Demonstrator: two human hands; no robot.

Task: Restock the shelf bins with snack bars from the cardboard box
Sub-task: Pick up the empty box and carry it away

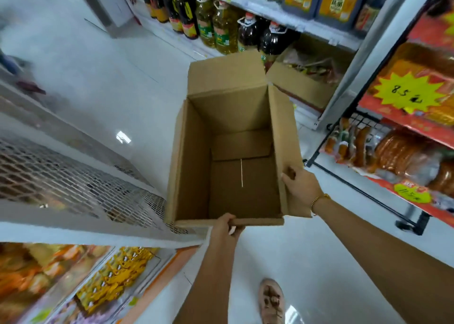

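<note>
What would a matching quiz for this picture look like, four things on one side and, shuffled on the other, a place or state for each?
Things
1. cardboard box
2. left hand
3. right hand
4. oil bottles

Places or states
A. grips the box's right flap
B. lined up in a row beyond the box's far flap
C. grips the box's near edge
D. empty, flaps open

Pairs: 1-D, 2-C, 3-A, 4-B
</note>
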